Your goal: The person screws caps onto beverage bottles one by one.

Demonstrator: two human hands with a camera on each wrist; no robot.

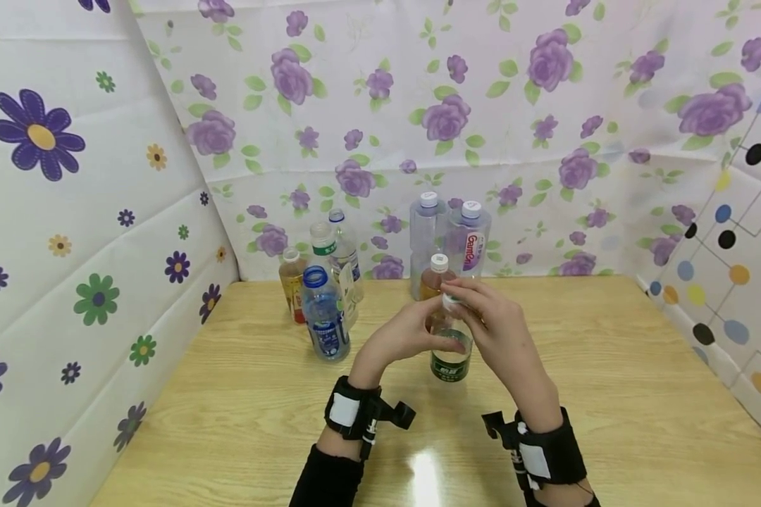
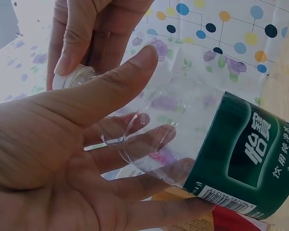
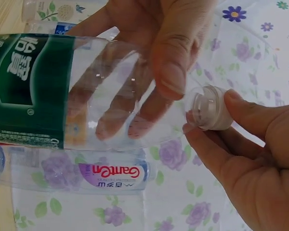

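A clear plastic bottle with a green label [image 1: 450,367] stands upright on the wooden table in front of me. My left hand [image 1: 409,332] curls round its upper body, the thumb on the near side and the other fingers behind, as the left wrist view shows. At the neck, my right hand [image 1: 499,331] pinches the white cap [image 3: 221,114] between thumb and fingers. The cap sits on the mouth; whether it is tight cannot be told. The bottle looks see-through above the label [image 2: 243,156]. In the head view, both hands hide part of its neck and shoulder.
Left of my hands stand a bottle with a blue mouth [image 1: 327,327], an amber drink bottle [image 1: 292,283] and other clear bottles. Behind the held bottle are a white-capped brown drink bottle [image 1: 432,280] and two tall clear bottles, one labelled [image 1: 472,248]. Patterned cloth [image 1: 368,127] walls the table.
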